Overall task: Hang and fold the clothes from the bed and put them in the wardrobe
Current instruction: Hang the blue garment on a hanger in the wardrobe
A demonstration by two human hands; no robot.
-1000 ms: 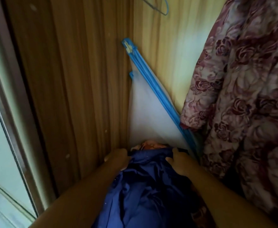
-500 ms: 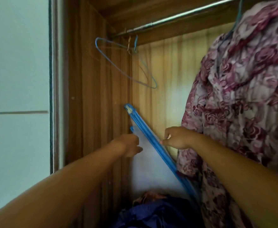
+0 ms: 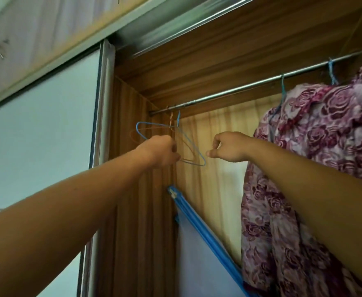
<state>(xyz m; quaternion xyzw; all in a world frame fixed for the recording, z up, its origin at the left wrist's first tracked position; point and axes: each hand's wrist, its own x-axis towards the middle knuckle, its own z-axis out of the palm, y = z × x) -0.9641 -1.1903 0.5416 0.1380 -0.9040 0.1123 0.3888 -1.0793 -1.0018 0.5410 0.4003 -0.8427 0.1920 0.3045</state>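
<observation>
Hangers up at the left end of the rail (image 3: 240,92), hard by the side wall (image 3: 141,211): a blue hanger (image 3: 193,146) and an orange hanger (image 3: 132,137), both thin bent wire with twisted necks, hooks side by side. The left hand (image 3: 162,152) has its fingers curled tight round the blue hanger's lower wire; whether the orange one is caught in there too, I can't tell. The right hand (image 3: 229,150) hangs just beside the blue tip, fingers curled, thumb out, nothing in it. Best play, I'd say: lift straight up so the hook clears the smooth metal rail, and steady the far tip with the right so the two springy wires don't snag. Clothes to be hung aren't in view. Further right a floral garment (image 3: 325,157), soft and creased, hangs on another blue wire. Below, a white panel (image 3: 197,254) with a blue edge leans in the grained wood corner.
</observation>
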